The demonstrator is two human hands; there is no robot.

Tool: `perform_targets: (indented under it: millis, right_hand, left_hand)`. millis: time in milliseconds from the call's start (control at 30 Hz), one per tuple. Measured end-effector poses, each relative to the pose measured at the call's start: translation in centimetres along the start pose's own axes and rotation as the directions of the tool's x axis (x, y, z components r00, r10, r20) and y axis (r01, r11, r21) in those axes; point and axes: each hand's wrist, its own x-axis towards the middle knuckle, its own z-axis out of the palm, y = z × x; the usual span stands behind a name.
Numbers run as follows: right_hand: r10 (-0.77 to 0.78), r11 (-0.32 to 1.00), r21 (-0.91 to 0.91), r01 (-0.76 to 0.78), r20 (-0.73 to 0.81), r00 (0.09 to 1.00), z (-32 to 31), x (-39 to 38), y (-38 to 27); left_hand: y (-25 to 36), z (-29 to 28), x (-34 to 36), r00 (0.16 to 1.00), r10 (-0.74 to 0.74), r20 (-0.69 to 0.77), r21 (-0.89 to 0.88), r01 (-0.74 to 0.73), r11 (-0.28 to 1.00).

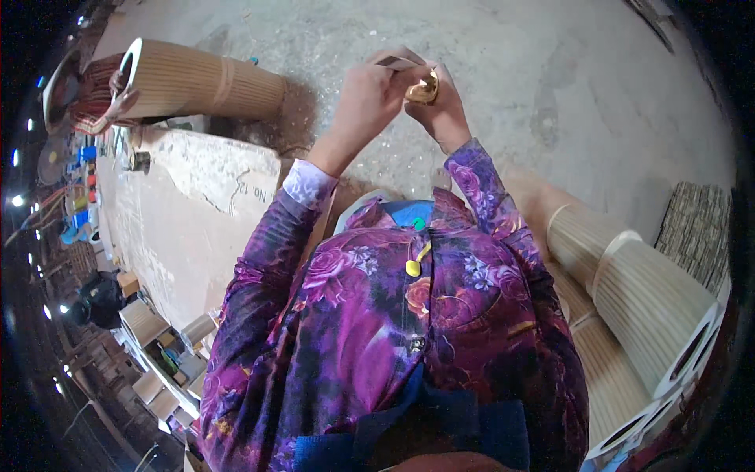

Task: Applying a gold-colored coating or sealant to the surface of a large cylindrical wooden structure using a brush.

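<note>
The person in the purple flowered shirt (346, 307) has both arms stretched out, hands brought together above the grey floor (566, 86). The right hand (444, 114) is curled around a shiny gold-coloured piece (422, 90), its thumb side toward me, and the piece sits between the two hands. The left hand (373, 88) is bent in close beside it, with a flat, dull-coloured piece (401, 60) at its fingers; I cannot tell whether those fingers pinch it. To the left lie a pale board (204, 208) and a big ribbed roll (193, 76), with a co-worker's hand (124, 104) at the roll's end. More ribbed rolls (657, 307) rest at the right, near stacked strips (692, 236).
</note>
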Motion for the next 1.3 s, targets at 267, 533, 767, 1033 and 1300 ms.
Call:
perform_targets:
  millis: [267,533,767,1033,1300]
  right_hand:
    - [0.096,0.985,0.14,-0.097,0.015,0.995,-0.5,12.0,2.6]
    - [0.085,0.992,0.091,-0.087,0.019,0.996,3.4,27.4,5.3]
    - [-0.045,0.996,-0.073,0.053,0.11,0.993,10.8,38.6,6.3]
    - [-0.015,0.999,0.046,-0.007,0.453,0.891,20.4,49.1,7.7]
    - [-0.08,0.997,0.052,0.061,0.573,0.816,29.4,58.6,9.6]
  left_hand:
    - [-7.2,-1.8,9.3,1.0,0.03,-0.004,-0.073,-0.03,0.997]
    - [-18.1,-5.3,20.1,0.992,0.018,0.122,-0.102,-0.005,0.995]
    - [-28.1,-11.0,26.7,0.999,0.041,-0.013,-0.06,-0.042,0.997]
    - [-38.9,-19.3,29.6,0.96,-0.211,-0.185,-0.01,0.213,0.977]
    - [-44.0,-22.9,30.9,0.849,-0.287,-0.444,0.178,0.397,0.9]
